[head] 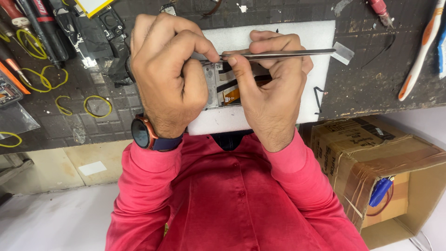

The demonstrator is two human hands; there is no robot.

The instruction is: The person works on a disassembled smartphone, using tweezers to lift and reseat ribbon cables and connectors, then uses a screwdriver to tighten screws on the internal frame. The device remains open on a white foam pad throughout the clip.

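Tweezers: long, slim steel tweezers (pixel 278 54) lie nearly level across the work, pinched between thumb and forefinger of the right hand (pixel 272 93); the tips sit at the top edge of the opened device, likely so that a small part can be picked with a steady, low grip.
Left hand: the left hand (pixel 167 74), fingers curled tight and pressed together, bears down on the device's left side, seemingly to stop it sliding; a dark round wristwatch (pixel 141 132) sits on that wrist.
Device: an opened grey metal phone frame with an orange flex strip (pixel 227 90) lies between both hands, at the counter's near edge.
Pad: a white foam sheet (pixel 302 42) lies under the device, probably to cushion it and show small parts.
Counter: the dark, worn gridded counter (pixel 371 83) carries yellow rubber bands (pixel 97 106) towards its left end and an orange-and-white toothbrush (pixel 420 53) near its right end.
Box: an open brown cardboard box (pixel 385 162) stands below the counter's right end, holding a blue object with a red wire (pixel 381 190).
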